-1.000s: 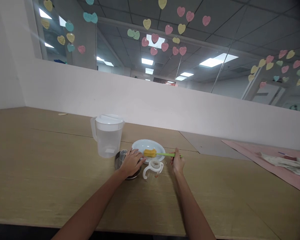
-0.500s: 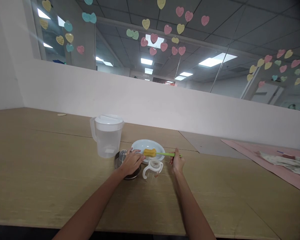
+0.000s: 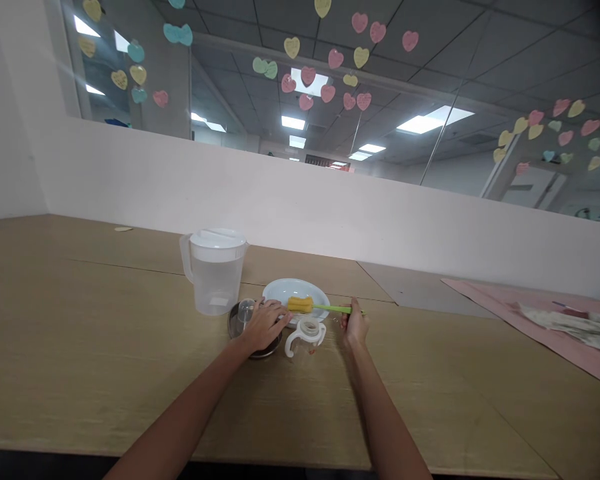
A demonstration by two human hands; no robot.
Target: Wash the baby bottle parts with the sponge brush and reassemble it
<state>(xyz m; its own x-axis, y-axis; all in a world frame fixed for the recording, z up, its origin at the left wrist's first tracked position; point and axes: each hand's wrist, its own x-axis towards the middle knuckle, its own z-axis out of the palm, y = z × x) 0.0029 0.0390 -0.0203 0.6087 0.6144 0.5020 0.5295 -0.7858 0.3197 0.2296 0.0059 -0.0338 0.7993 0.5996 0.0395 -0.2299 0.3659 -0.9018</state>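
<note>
In my right hand (image 3: 355,325) is the thin green handle of a bottle brush (image 3: 301,305), gripped near its end. The brush's yellow sponge head lies over the white plate (image 3: 280,288). My left hand (image 3: 266,323) reaches over a round metal dish (image 3: 234,327) to the plate's near left side, its fingers stretched out. Its fingertips are close to the sponge head; whether they touch it or the rim, I cannot tell. A small clear bottle (image 3: 309,331) with white side handles stands between my hands, before the plate. A clear dome-shaped cap (image 3: 246,312) sits in the metal dish, partly hidden.
A translucent lidded pitcher (image 3: 219,273) with liquid stands behind the dish, on the left. On the right a pink sheet (image 3: 500,310) bears a crumpled pale cloth (image 3: 570,325). A low white wall (image 3: 300,207) with glass above bounds the wooden table (image 3: 130,373) at the back.
My left fingers have shifted slightly at the plate's edge. My right hand still grips the brush handle in almost the same place, and the other objects stay put.
</note>
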